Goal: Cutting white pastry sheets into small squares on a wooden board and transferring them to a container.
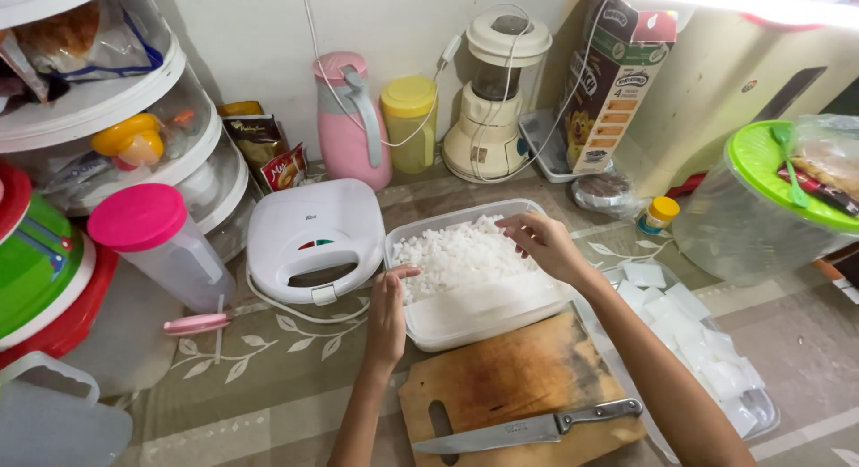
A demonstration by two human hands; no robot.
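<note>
Both hands (386, 313) (543, 243) on container (483, 308) (white cubes)

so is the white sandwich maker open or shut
Shut: the sandwich maker has its lid flat on the base, front latch down, left of the tub of white cubes.

clear tub (428, 322), white diced cubes (461, 252), uncovered

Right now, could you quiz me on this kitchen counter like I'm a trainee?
1. True or false: the knife lies on the wooden cutting board.
2. Which hand reaches over the white diced cubes in the clear plastic container: A left hand, B right hand?
3. What colour is the lid of the jug left of the white sandwich maker?

Key: 1 true. 2 B; the left hand rests at the container's left rim. 3 pink.
</note>
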